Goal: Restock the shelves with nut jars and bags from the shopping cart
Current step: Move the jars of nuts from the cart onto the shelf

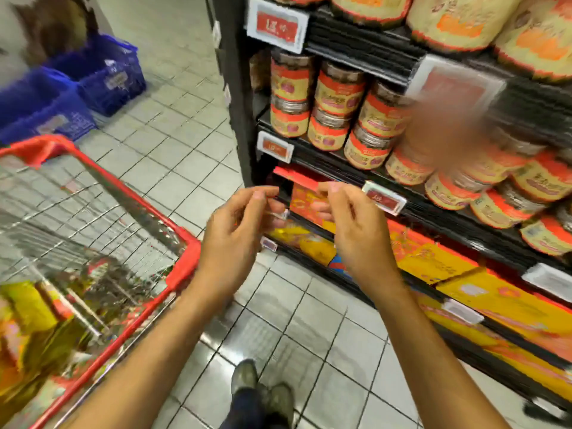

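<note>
The left hand [235,233] and right hand [353,233] hung empty, fingers loosely curled; a careless reach could topple the stacked jars [337,109].

Cannot read any text with certainty. See pale digits on the red price tags [277,25] along the shelf edges, but too smeared to name. Find only red-and-yellow blur on the jar labels [339,94], no characters resolved. Same for the orange print on the bags [458,20] above and the yellow boxes [433,261] below. Cannot read the white stickers on the blue baskets [102,99] or the packs [28,308] in the shopping cart [182,264].
</note>
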